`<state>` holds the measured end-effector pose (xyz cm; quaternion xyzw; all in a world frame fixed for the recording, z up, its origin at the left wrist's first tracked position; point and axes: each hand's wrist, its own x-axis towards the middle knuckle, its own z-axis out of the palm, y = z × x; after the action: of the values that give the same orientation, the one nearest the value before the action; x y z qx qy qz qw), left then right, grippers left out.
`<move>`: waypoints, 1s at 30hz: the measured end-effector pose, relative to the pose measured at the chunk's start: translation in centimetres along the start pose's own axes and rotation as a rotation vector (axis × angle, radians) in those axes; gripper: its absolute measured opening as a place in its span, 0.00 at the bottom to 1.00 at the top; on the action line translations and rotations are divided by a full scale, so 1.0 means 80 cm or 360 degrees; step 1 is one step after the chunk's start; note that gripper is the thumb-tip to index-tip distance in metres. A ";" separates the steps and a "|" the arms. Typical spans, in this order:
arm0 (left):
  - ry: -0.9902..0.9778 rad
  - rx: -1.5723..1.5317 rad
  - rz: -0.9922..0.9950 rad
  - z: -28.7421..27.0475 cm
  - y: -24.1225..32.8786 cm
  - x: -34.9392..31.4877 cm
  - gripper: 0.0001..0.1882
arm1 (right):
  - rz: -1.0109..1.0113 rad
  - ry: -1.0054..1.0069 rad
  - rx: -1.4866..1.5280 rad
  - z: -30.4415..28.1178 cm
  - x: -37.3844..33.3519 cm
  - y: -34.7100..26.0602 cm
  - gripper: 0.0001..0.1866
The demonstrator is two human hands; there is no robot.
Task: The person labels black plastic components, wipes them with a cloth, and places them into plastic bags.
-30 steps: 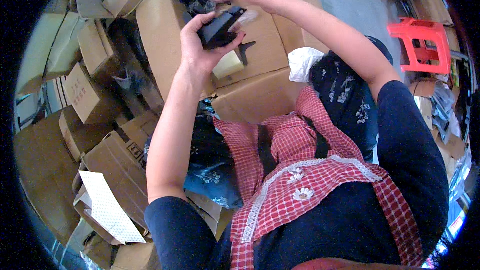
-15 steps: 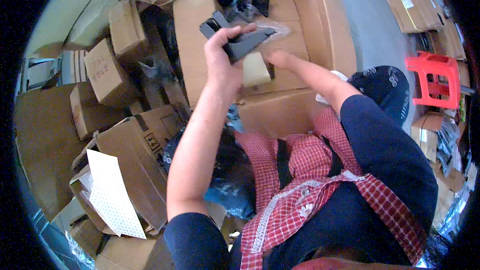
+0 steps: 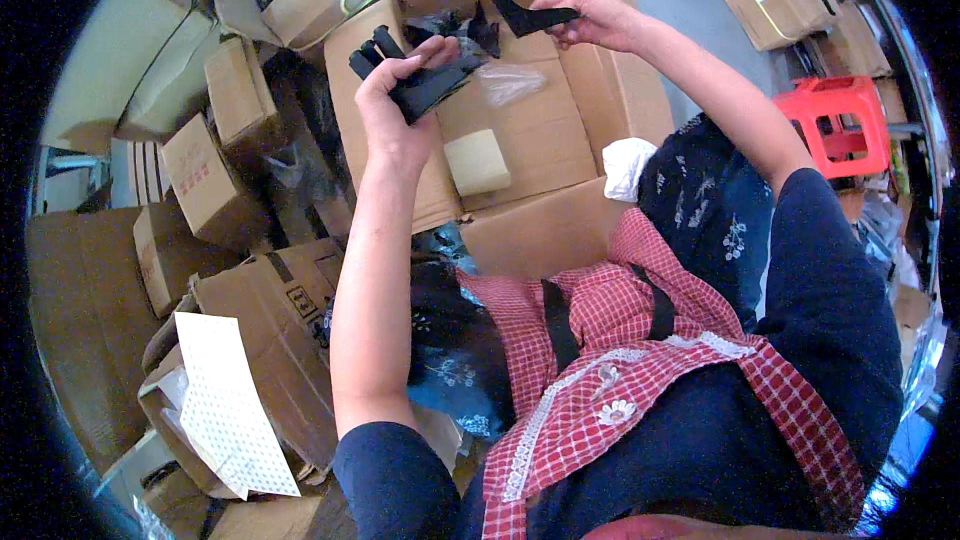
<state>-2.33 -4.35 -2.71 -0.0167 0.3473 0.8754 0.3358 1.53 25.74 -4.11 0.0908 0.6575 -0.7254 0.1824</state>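
black bracket pinched in the right hand, a black bundle in the left

at the far left, plain brown cardboard boxes are stacked at several angles. nearer the person, a white sheet with rows of small marks leans against a worn brown carton.

the left hand is over the left edge of the open cardboard box in front of the person's lap. its thumb and fingers are closed around a bundle of black pieces, with several ends sticking out past the thumb; how many there are cannot be told.

inside the box, more black parts, some with clear plastic about them, lie toward the far left corner. a crumpled clear plastic bag lies near the middle of the bottom, and a pale yellow block sits toward the near left corner.

the right hand is by the far right corner of the box, thumb and fingers gripping one end of a black l-shaped bracket. the bracket's other arm points up and left, above the far edge.

a crumpled white bundle, cloth or plastic, is at the near right corner. below, the person wears a red checked apron. on the right stand a red plastic stool and, farther off, a strapped brown carton.
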 end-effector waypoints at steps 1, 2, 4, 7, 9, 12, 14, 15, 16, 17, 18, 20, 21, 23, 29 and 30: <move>-0.0041 0.0005 -0.0040 0.008 -0.004 0.001 0.25 | -0.0014 -0.0041 0.0041 0.005 -0.010 -0.007 0.14; -0.0033 -0.0035 -0.0082 0.013 -0.010 0.000 0.25 | 0.0024 0.0024 0.0116 0.023 -0.018 -0.006 0.14; 0.0001 -0.0109 -0.0165 0.025 -0.027 -0.009 0.25 | 0.0102 0.0137 0.0279 0.068 -0.033 -0.002 0.13; -0.0201 -0.0164 -0.0286 0.025 -0.055 -0.013 0.21 | 0.0163 -0.0174 0.0157 0.089 -0.041 0.035 0.13; -0.0058 -0.0161 -0.0431 0.014 -0.062 -0.011 0.17 | 0.0276 -0.0156 -0.0384 0.094 -0.043 0.029 0.13; 0.0211 -0.0081 -0.0624 0.011 -0.068 -0.008 0.12 | 0.0171 0.0024 -0.1236 0.088 -0.037 0.026 0.17; 0.0481 0.0132 -0.0575 0.009 -0.076 -0.006 0.10 | -0.0167 0.0297 -0.1501 0.065 -0.025 0.021 0.20; 0.0433 0.0263 -0.0554 0.002 -0.082 -0.004 0.11 | -0.0247 0.0234 -0.0946 0.054 -0.025 0.019 0.23; 0.0407 0.0348 -0.0540 -0.004 -0.086 -0.008 0.13 | -0.0211 0.0139 -0.0816 0.070 -0.033 0.007 0.24; 0.0357 0.0441 -0.0528 -0.002 -0.091 -0.006 0.16 | -0.0271 0.0037 -0.0904 0.082 -0.036 0.011 0.26; 0.0309 0.0534 -0.0515 -0.001 -0.096 -0.003 0.18 | -0.0332 -0.0067 -0.0989 0.095 -0.037 0.017 0.30; 0.0190 0.0614 -0.0574 -0.009 -0.106 0.005 0.29 | -0.0426 -0.0141 -0.1714 0.126 -0.044 0.028 0.40; 0.0174 0.0622 -0.0638 -0.005 -0.107 0.005 0.31 | -0.0446 0.0014 -0.1691 0.141 -0.053 0.032 0.45; 0.0138 0.0620 -0.0704 0.013 -0.102 -0.003 0.36 | -0.0471 0.0044 -0.1586 0.135 -0.045 0.047 0.45; 0.0113 0.0541 -0.0965 -0.004 -0.079 0.002 0.30 | -0.0239 -0.0044 -0.0935 0.120 -0.021 0.079 0.32; 0.0076 0.0603 -0.1017 -0.011 -0.079 0.005 0.29 | -0.0206 -0.0043 -0.0810 0.110 -0.017 0.087 0.32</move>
<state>0.92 -1.30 -7.25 -0.0822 0.4881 0.6461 0.5810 6.40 16.81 -8.96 -0.0098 0.8208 -0.5479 0.1614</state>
